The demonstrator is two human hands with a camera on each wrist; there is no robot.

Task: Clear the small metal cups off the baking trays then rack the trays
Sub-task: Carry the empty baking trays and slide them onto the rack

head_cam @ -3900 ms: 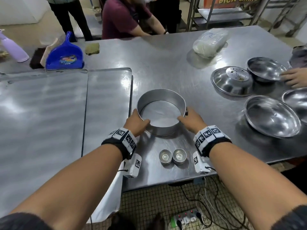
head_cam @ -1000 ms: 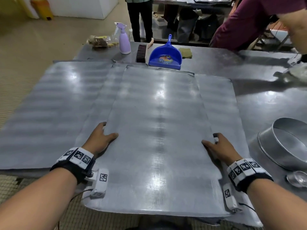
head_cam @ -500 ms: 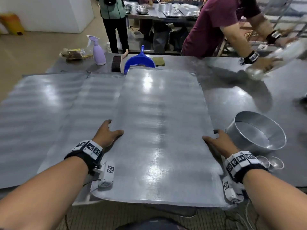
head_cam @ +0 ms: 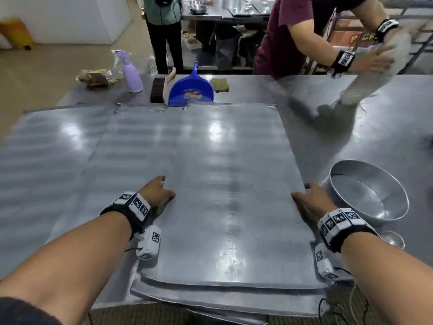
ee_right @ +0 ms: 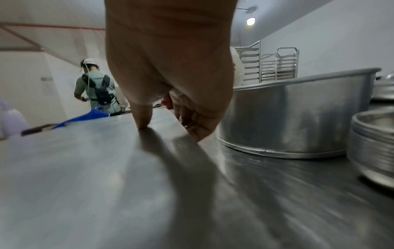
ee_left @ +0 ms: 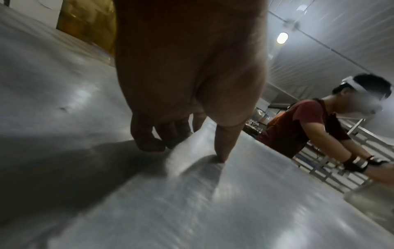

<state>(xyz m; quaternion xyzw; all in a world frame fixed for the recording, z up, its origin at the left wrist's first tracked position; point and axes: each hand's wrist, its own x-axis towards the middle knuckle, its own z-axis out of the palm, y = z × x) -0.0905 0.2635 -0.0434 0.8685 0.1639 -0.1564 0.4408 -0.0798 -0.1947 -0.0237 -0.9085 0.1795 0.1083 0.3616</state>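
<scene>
A flat grey baking tray [head_cam: 229, 195] lies on top of a stack of trays [head_cam: 210, 299] in front of me. My left hand [head_cam: 157, 192] grips its left edge, thumb [ee_left: 224, 148] on top and fingers [ee_left: 147, 141] curled under the rim. My right hand [head_cam: 309, 200] grips the right edge the same way, thumb [ee_right: 142, 118] pressing on the tray [ee_right: 74, 168]. One small metal cup [head_cam: 393, 239] stands on the table behind my right wrist; in the right wrist view it looks like a short stack of cups [ee_right: 375, 151]. No cups show on the top tray.
A round cake tin [head_cam: 367, 191] sits just right of the tray. More trays [head_cam: 46, 160] cover the table's left side. A blue dustpan [head_cam: 191, 90], a brush and a purple spray bottle [head_cam: 131, 73] stand behind. A person in maroon [head_cam: 293, 36] works at the far right. Tray racks [ee_right: 277, 65] stand beyond.
My hands left the round tin and took the top tray by its sides. Since then the tray has slid right over the lower trays, towards the tin.
</scene>
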